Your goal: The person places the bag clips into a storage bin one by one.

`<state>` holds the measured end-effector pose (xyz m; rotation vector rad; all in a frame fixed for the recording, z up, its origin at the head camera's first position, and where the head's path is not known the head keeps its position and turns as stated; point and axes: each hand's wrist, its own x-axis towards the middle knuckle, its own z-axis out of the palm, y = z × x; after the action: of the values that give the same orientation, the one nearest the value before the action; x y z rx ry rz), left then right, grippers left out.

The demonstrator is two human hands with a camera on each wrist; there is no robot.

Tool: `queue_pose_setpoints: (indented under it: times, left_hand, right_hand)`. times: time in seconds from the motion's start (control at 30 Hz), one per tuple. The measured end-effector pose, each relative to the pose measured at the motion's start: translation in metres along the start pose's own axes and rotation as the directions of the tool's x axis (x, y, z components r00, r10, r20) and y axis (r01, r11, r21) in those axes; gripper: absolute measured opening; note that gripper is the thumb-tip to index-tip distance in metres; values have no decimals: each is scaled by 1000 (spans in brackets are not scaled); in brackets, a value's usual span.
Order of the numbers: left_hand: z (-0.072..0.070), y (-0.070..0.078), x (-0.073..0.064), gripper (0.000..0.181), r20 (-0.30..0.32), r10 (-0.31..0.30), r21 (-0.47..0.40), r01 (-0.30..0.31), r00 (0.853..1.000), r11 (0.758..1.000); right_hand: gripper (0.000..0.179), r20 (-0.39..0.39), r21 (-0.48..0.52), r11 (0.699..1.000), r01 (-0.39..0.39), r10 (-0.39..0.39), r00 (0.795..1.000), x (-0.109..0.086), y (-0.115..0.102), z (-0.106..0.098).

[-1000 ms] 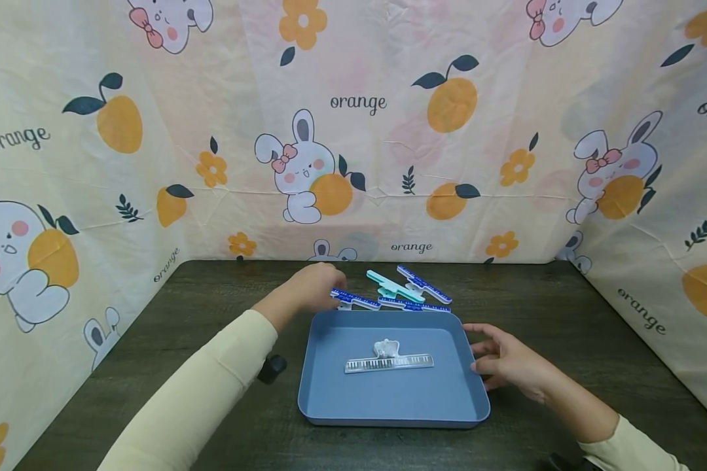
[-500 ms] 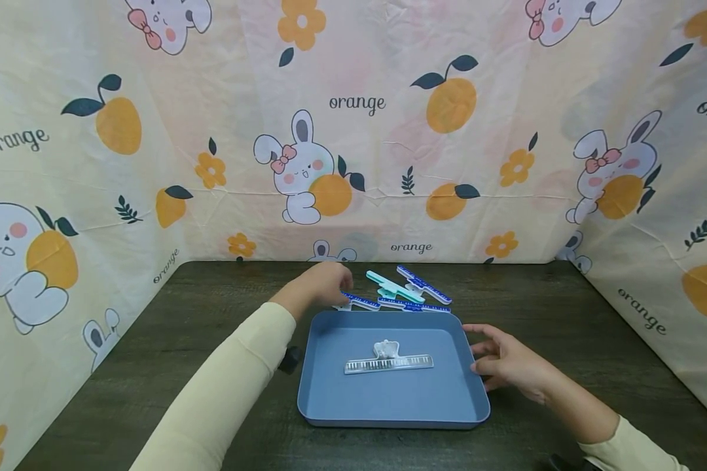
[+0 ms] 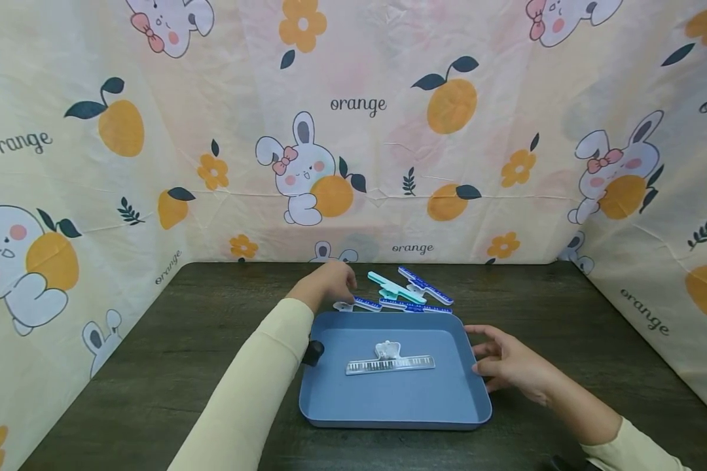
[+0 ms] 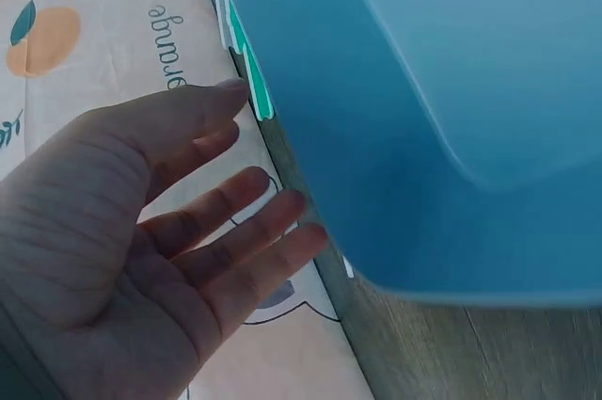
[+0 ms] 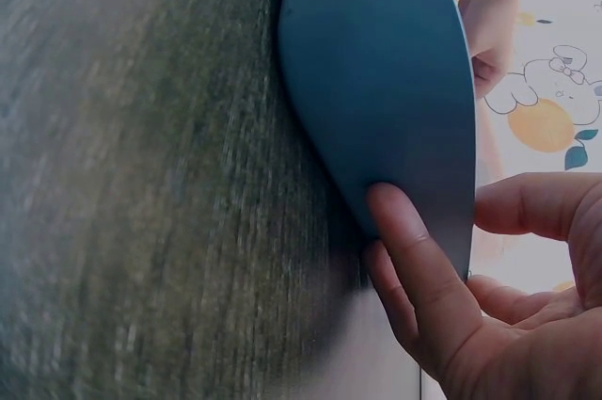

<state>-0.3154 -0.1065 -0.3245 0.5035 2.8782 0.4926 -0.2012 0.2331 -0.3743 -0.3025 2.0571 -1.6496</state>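
Note:
My left hand (image 3: pixel 330 282) hovers behind the tray's far left corner, overlapping the left end of a blue long-jawed clip (image 3: pixel 366 304) in the head view. Its fingers (image 4: pixel 259 254) are loosely bent and hold nothing in the left wrist view. At the tray's right side my right hand (image 3: pixel 509 363) rests its fingers (image 5: pixel 404 221) against the outer wall and rim. The blue-grey tray (image 3: pixel 400 405) holds one clear long-jawed clip (image 3: pixel 389 364), lying with its handle toward the back.
Behind the tray lie a teal clip (image 3: pixel 397 288), a slanted blue clip (image 3: pixel 425 286) and another blue clip (image 3: pixel 415 307) close along the rim. The dark table (image 3: pixel 153 366) ends at a printed cloth backdrop (image 3: pixel 377 150).
My left hand has moved a little to the right along the blue clip behind the tray, and its forearm has swung right with it. The right hand and tray have stayed put.

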Motion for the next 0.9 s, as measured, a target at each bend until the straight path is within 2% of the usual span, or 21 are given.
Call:
queue_pose_setpoints:
  times: [0.23, 0.4, 0.7, 0.9]
  left_hand:
    - [3, 4, 6, 31, 28, -96, -49, 98, 995, 994]
    - [7, 5, 9, 42, 53, -141, -38, 143, 989, 989]
    - [14, 7, 12, 39, 46, -188, 9, 188, 981, 982]
    - [16, 9, 7, 32, 61, -177, 131, 168, 982, 977]
  right_hand:
    - [79, 1, 1, 1000, -1, 1, 1000, 0, 1, -1]
    - [79, 3, 3, 1000, 0, 0, 1000, 1, 2, -1]
    - [79, 3, 0, 1000, 1, -1, 1000, 0, 1, -2]
    - [79, 13, 7, 1000, 2, -2, 1000, 0, 1, -2]
